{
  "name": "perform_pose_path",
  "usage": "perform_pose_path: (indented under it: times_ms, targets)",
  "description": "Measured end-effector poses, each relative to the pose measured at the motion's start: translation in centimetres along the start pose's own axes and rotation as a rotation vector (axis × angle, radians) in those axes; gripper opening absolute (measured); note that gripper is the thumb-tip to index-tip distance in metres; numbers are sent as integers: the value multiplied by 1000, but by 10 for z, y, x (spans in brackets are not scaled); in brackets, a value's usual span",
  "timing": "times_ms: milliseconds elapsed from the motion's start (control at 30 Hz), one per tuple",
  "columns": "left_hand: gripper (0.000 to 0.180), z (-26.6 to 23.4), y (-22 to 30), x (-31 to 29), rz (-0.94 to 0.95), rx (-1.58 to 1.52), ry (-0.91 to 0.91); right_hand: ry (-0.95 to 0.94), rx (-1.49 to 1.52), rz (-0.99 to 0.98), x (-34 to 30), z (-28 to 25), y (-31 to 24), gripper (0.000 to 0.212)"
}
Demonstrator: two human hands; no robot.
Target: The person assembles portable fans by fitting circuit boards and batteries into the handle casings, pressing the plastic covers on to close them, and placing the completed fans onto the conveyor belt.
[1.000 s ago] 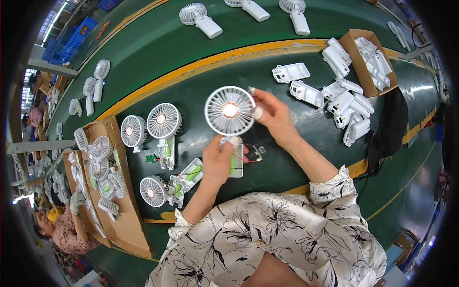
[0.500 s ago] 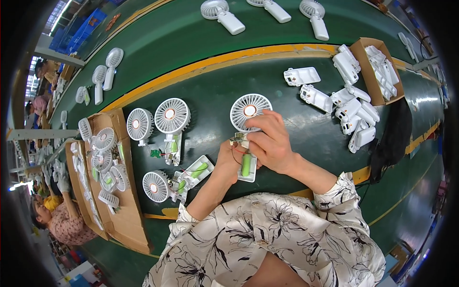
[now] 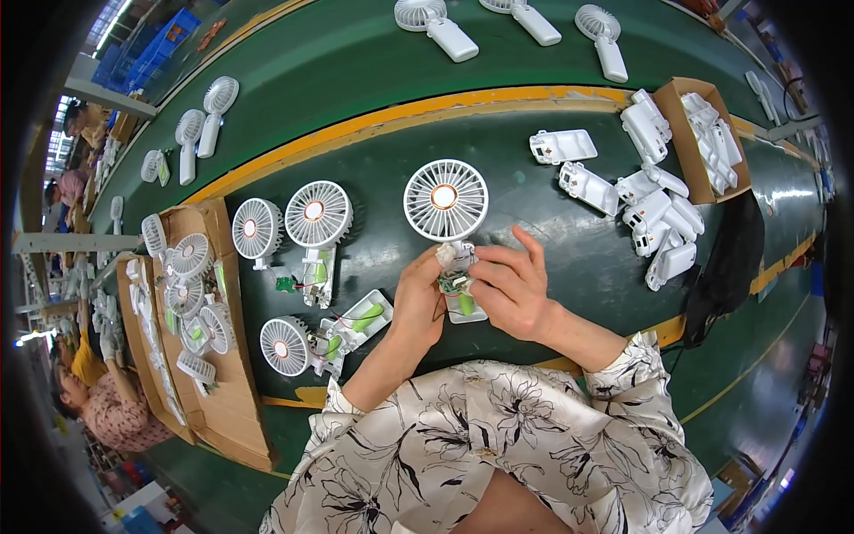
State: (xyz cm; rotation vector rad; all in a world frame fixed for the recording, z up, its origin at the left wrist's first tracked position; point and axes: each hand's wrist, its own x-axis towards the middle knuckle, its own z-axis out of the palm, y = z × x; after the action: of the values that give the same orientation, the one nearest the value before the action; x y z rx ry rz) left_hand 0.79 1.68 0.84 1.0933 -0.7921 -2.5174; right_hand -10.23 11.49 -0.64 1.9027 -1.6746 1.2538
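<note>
A white handheld fan (image 3: pixel 446 199) with a copper-coloured ring at its hub lies in front of me, its handle toward me. My left hand (image 3: pixel 420 301) is closed around the handle's left side near the neck. With thumb and fingers, my right hand (image 3: pixel 513 287) pinches a small circuit board (image 3: pixel 455 283) at the open handle. Below the board a green battery cell (image 3: pixel 466 305) shows in the handle shell (image 3: pixel 479 316). My fingers hide part of the board and its wires.
Part-built fans (image 3: pixel 318 215) with wires and green cells lie on the left, beside a cardboard tray (image 3: pixel 233 392) of fans. White handle shells (image 3: pixel 589 189) and a carton (image 3: pixel 698 184) stand at right. Finished-looking fans (image 3: pixel 452 37) lie on the green belt (image 3: pixel 338 62) beyond the yellow edge.
My hands have brought the circuit board from above the fan's neck down to the open handle. The fan head now shows whole, slightly farther left. Fans on the belt have shifted right.
</note>
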Motion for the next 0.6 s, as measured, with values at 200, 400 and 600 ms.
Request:
perform_pose_path:
  times_ms: [200, 400, 600]
  targets:
    - [26, 1, -4, 1, 57, 33, 3, -46, -29, 37, 0, -2, 2, 10]
    - [23, 4, -1, -4, 18, 207, 49, -189, -14, 97, 12, -11, 7, 12]
    - [27, 13, 11, -2, -78, 56, 29, -306, 290, 342, 32, -26, 16, 17]
